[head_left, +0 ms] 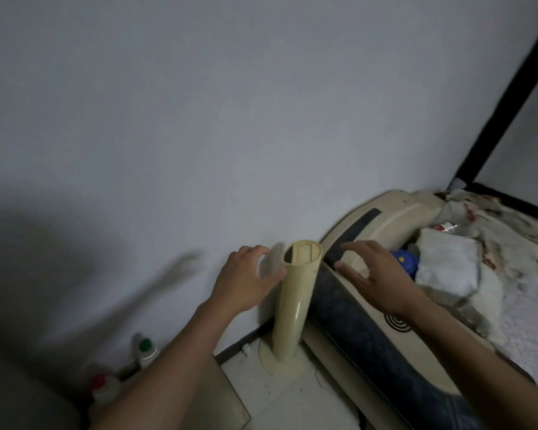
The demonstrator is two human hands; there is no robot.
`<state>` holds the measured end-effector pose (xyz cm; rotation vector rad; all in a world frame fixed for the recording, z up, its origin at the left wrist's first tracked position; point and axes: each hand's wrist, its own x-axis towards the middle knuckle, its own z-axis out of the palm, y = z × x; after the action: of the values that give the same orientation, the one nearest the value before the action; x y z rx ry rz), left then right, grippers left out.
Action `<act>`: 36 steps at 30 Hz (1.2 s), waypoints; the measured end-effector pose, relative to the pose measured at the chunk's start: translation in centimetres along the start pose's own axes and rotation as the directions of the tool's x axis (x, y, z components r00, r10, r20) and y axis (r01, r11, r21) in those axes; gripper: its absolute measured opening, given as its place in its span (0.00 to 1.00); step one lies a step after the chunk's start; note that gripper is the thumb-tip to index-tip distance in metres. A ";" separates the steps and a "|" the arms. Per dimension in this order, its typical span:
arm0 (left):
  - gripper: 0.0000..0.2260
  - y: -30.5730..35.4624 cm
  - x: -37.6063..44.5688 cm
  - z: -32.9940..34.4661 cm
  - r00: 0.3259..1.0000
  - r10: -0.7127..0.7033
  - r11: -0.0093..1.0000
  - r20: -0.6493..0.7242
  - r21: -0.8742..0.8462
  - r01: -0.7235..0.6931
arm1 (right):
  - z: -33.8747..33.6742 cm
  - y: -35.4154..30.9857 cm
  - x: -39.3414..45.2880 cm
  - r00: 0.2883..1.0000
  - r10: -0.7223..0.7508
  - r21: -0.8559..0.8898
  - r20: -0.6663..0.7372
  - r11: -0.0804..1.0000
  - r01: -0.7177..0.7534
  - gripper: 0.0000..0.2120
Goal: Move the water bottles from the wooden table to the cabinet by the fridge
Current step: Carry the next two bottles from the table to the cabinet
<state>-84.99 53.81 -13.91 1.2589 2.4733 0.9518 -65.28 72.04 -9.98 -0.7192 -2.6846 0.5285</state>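
Observation:
Two bottles stand on the floor against the wall at the lower left, one with a green cap and one with a red cap. A blue-capped bottle lies half hidden among cloths at the right, just behind my right hand. That hand hovers with fingers spread and nothing in it. My left hand is curled beside the top of a cream tube. A pale blurred shape sits at its fingertips, and I cannot tell what it is or whether it is held.
The cream tube stands upright on a round base on the tiled floor. A cream appliance with a dark panel lies beside it. Crumpled cloths and a folded white towel cover the surface on the right. A black frame pole rises behind.

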 end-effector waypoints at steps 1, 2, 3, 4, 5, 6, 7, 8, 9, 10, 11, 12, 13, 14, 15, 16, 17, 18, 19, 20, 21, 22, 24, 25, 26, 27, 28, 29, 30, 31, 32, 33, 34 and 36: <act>0.29 1.4 -0.2 0.7 1.000 0.022 1.000 0.020 0.009 -0.022 | -0.8 1.0 -1.1 0.999 0.022 0.013 -0.024 1.000 -0.022 0.33; 0.30 2.7 -0.3 1.5 0.998 0.045 0.999 0.041 0.014 -0.045 | -1.6 1.9 -2.2 0.998 0.046 0.022 -0.042 0.999 -0.045 0.33; 0.30 4.0 -0.3 2.2 0.996 0.062 0.998 0.065 0.016 -0.063 | -2.4 3.1 -3.3 0.996 0.066 0.029 -0.056 0.998 -0.064 0.33; 0.30 5.4 -0.3 3.0 0.994 0.068 0.997 0.085 0.016 -0.070 | -3.1 4.3 -4.5 0.994 0.084 0.034 -0.064 0.996 -0.082 0.33; 0.31 6.8 -0.4 3.8 0.993 0.074 0.997 0.096 0.014 -0.075 | -3.7 5.6 -5.7 0.992 0.098 0.039 -0.076 0.995 -0.096 0.33; 0.31 8.5 -0.5 4.8 0.992 0.087 0.996 0.097 0.013 -0.089 | -4.5 7.0 -7.1 0.989 0.119 0.041 -0.088 0.992 -0.115 0.34; 0.31 10.3 -0.7 5.8 0.990 0.103 0.994 0.094 0.013 -0.104 | -5.4 8.4 -8.6 0.985 0.142 0.042 -0.103 0.989 -0.138 0.34; 0.31 12.2 -0.9 7.1 0.988 0.119 0.993 0.095 0.012 -0.120 | -6.4 9.8 -10.2 0.979 0.175 0.042 -0.108 0.984 -0.171 0.33; 0.29 14.1 -1.3 8.4 0.986 0.134 0.991 0.103 0.006 -0.136 | -7.3 11.4 -11.8 0.972 0.207 0.042 -0.112 0.978 -0.203 0.32; 0.28 15.9 -1.8 9.8 0.980 0.152 0.988 0.126 0.002 -0.153 | -8.2 12.9 -13.4 0.965 0.234 0.045 -0.118 0.972 -0.231 0.32; 0.27 17.6 -2.3 11.2 0.972 0.177 0.984 0.151 0.005 -0.180 | -9.1 14.4 -15.0 0.957 0.258 0.047 -0.129 0.966 -0.254 0.33; 0.27 19.1 -2.6 12.5 0.963 0.206 0.977 0.173 0.009 -0.211 | -10.1 15.8 -16.3 0.947 0.284 0.052 -0.147 0.959 -0.279 0.33; 0.27 20.5 -2.7 13.9 0.953 0.234 0.971 0.193 0.011 -0.240 | -11.0 17.1 -17.6 0.933 0.315 0.062 -0.172 0.949 -0.309 0.32; 0.27 21.8 -3.0 15.1 0.941 0.257 0.964 0.219 0.009 -0.266 | -11.9 18.2 -18.9 0.917 0.348 0.070 -0.193 0.937 -0.341 0.30; 0.28 23.1 -3.2 16.2 0.928 0.281 0.957 0.245 0.002 -0.291 | -12.7 19.0 -20.2 0.902 0.377 0.077 -0.213 0.926 -0.369 0.27; 0.28 24.5 -3.3 17.2 0.912 0.305 0.949 0.275 -0.005 -0.316 | -13.5 19.8 -21.4 0.888 0.397 0.081 -0.233 0.918 -0.389 0.26; 0.28 25.9 -3.2 18.0 0.893 0.332 0.938 0.304 -0.005 -0.347 | -14.4 20.4 -22.6 0.875 0.413 0.076 -0.252 0.910 -0.407 0.25; 0.29 27.3 -2.9 18.9 0.873 0.362 0.924 0.327 -0.002 -0.383 | -15.3 20.8 -23.8 0.861 0.431 0.066 -0.268 0.900 -0.430 0.26; 0.29 28.8 -2.4 19.7 0.854 0.391 0.910 0.345 -0.004 -0.415 | -16.3 21.2 -24.9 0.844 0.453 0.055 -0.287 0.888 -0.457 0.26; 0.31 30.2 -1.9 20.4 0.833 0.422 0.894 0.359 -0.009 -0.448 | -17.2 21.5 -26.0 0.823 0.480 0.048 -0.305 0.871 -0.490 0.26; 0.32 31.7 -1.4 21.0 0.810 0.458 0.874 0.366 -0.018 -0.486 | -18.0 21.8 -27.1 0.795 0.509 0.045 -0.329 0.850 -0.526 0.27; 0.33 33.1 -0.9 21.7 0.785 0.494 0.853 0.373 -0.032 -0.522 | -18.7 22.1 -28.1 0.764 0.539 0.043 -0.356 0.826 -0.563 0.27; 0.32 35.7 -0.1 22.8 0.732 0.559 0.810 0.388 -0.069 -0.582 | -19.8 22.2 -29.8 0.696 0.589 0.034 -0.411 0.773 -0.633 0.26; 0.30 36.6 0.3 23.4 0.706 0.591 0.788 0.391 -0.091 -0.609 | -20.2 22.0 -30.4 0.659 0.612 0.032 -0.436 0.743 -0.669 0.26; 0.29 37.4 0.6 23.9 0.675 0.622 0.763 0.395 -0.116 -0.636 | -20.4 21.6 -31.0 0.620 0.638 0.034 -0.457 0.709 -0.704 0.26; 0.29 37.9 0.9 24.5 0.642 0.652 0.737 0.404 -0.139 -0.661 | -20.5 21.1 -31.4 0.581 0.663 0.042 -0.472 0.675 -0.737 0.26; 0.29 38.3 1.1 25.1 0.607 0.676 0.713 0.418 -0.164 -0.682 | -20.5 20.5 -31.8 0.544 0.685 0.052 -0.484 0.643 -0.764 0.26; 0.29 38.6 1.2 25.6 0.573 0.695 0.693 0.435 -0.189 -0.696 | -20.3 20.0 -32.1 0.507 0.705 0.064 -0.495 0.612 -0.788 0.26; 0.29 38.8 1.2 26.2 0.540 0.712 0.673 0.449 -0.215 -0.708 | -20.1 19.4 -32.5 0.472 0.722 0.070 -0.506 0.580 -0.812 0.26; 0.29 39.1 1.1 26.8 0.509 0.728 0.652 0.459 -0.236 -0.720 | -19.9 18.8 -32.9 0.439 0.737 0.072 -0.514 0.547 -0.834 0.26; 0.28 39.3 0.8 27.2 0.479 0.746 0.629 0.462 -0.255 -0.734 | -19.7 18.1 -33.4 0.407 0.751 0.072 -0.520 0.514 -0.855 0.26; 0.28 39.6 0.5 27.7 0.447 0.765 0.604 0.463 -0.273 -0.749 | -19.5 17.3 -34.0 0.376 0.761 0.073 -0.528 0.482 -0.873 0.26; 0.28 39.9 0.0 28.0 0.412 0.785 0.574 0.462 -0.294 -0.764 | -19.2 16.6 -34.8 0.344 0.771 0.078 -0.536 0.451 -0.889 0.27; 0.28 40.8 -1.0 28.7 0.347 0.811 0.530 0.471 -0.340 -0.777 | -18.7 14.9 -36.6 0.279 0.789 0.086 -0.547 0.384 -0.919 0.27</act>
<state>-45.00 83.42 -10.46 2.3842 1.2347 0.5857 -21.70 69.77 -7.07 -2.1192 -1.6094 0.1308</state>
